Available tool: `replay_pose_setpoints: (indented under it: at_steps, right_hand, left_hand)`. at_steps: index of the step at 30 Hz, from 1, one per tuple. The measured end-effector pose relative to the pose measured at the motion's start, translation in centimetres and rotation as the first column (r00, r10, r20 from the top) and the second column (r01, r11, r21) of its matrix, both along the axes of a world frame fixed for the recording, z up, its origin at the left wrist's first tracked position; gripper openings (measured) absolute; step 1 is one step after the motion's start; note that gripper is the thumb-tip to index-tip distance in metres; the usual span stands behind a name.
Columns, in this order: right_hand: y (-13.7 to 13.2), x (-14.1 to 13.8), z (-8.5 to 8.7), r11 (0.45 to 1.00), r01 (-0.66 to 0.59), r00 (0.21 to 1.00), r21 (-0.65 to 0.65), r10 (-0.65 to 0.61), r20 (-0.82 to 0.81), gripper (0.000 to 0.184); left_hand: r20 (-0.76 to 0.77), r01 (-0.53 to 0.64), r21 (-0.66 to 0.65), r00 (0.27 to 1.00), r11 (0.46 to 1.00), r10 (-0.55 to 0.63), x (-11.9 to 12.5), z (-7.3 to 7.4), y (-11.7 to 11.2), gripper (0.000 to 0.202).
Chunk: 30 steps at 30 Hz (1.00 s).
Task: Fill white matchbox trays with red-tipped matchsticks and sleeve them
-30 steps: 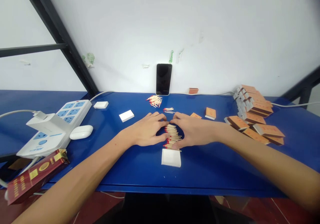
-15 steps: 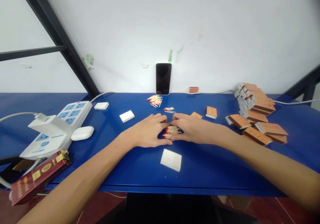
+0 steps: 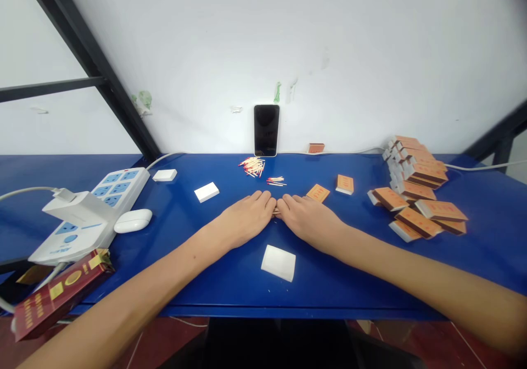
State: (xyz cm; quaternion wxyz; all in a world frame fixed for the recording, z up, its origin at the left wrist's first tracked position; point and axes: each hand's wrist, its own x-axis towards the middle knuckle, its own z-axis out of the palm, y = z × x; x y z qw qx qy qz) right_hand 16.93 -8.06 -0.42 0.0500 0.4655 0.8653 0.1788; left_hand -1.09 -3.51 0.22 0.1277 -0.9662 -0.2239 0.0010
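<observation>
Close together at the middle of the blue table, my left hand (image 3: 249, 218) and my right hand (image 3: 309, 219) are closed round a bundle of matches (image 3: 276, 212). Only a sliver of pale matchsticks shows between the knuckles; the fingers hide the rest. Nearer to me lies a white matchbox tray (image 3: 279, 263), apart from both hands. Just beyond the right hand is an orange matchbox sleeve (image 3: 318, 193). A few loose matches (image 3: 276, 181) and a larger pile of red-tipped matches (image 3: 252, 166) lie farther back.
A phone (image 3: 266, 130) leans on the wall. Orange matchboxes (image 3: 424, 166) are heaped at right, with one matchbox (image 3: 345, 184) nearer the middle. Two white trays (image 3: 206, 192), an earphone case (image 3: 133, 221), a power strip (image 3: 123, 185) and a dark red carton (image 3: 63, 295) stand at left.
Both hands have closed over the matches, which showed plainly between thumbs and fingers before. The right hand has shifted, uncovering more of the orange sleeve. The view has moved slightly.
</observation>
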Motion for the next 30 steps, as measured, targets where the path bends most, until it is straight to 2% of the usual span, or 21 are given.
replay_pose_setpoints:
  at_steps: [5, 11, 15, 19, 23, 26, 28, 30]
  right_hand:
    - [0.0, -0.1, 0.4, 0.995, 0.069, 0.998, -0.076, -0.069, 0.006, 0.029]
    - [0.3, 0.1, 0.8, 0.982, 0.05, 0.999, -0.181, -0.051, -0.001, 0.032]
    - [-0.6, 0.0, 1.9, 0.983, 0.042, 0.999, -0.177, -0.046, -0.02, 0.026]
    - [-3.5, -0.4, 3.3, 0.971, 0.046, 0.995, -0.234, -0.066, -0.079, 0.019]
    - [-6.3, -0.7, 2.7, 0.971, -0.014, 0.991, -0.238, -0.018, -0.13, 0.025]
    - [-7.1, -0.9, 1.8, 0.975, -0.014, 0.993, -0.22, -0.013, -0.12, 0.026]
    - [-7.1, -1.1, 1.7, 0.972, 0.019, 0.995, -0.234, -0.041, -0.092, 0.024]
    - [-6.9, -1.4, 2.0, 0.965, 0.039, 0.996, -0.261, -0.06, -0.072, 0.021]
  left_hand:
    - [-0.027, -0.048, -0.001, 0.998, 0.999, 0.048, 0.4, -0.2, -0.1, 0.028]
    - [-0.027, -0.034, -0.141, 0.999, 0.989, 0.03, 0.6, 0.1, 0.7, 0.018]
    - [-0.036, -0.038, -0.19, 0.999, 0.981, 0.032, 0.3, 1.7, -0.3, 0.02]
    - [-0.015, 0.047, -0.183, 0.999, 0.982, -0.051, -0.9, 3.6, -3.1, 0.024]
    - [0.029, 0.073, -0.281, 0.997, 0.957, -0.068, -2.2, 3.5, -5.6, 0.025]
    - [0.049, 0.049, -0.362, 0.998, 0.931, -0.034, -2.5, 2.9, -6.2, 0.024]
    - [0.067, 0.019, -0.447, 0.998, 0.894, 0.012, -2.6, 2.7, -6.3, 0.018]
    - [0.107, -0.011, -0.55, 0.991, 0.835, 0.084, -2.8, 2.8, -6.4, 0.014]
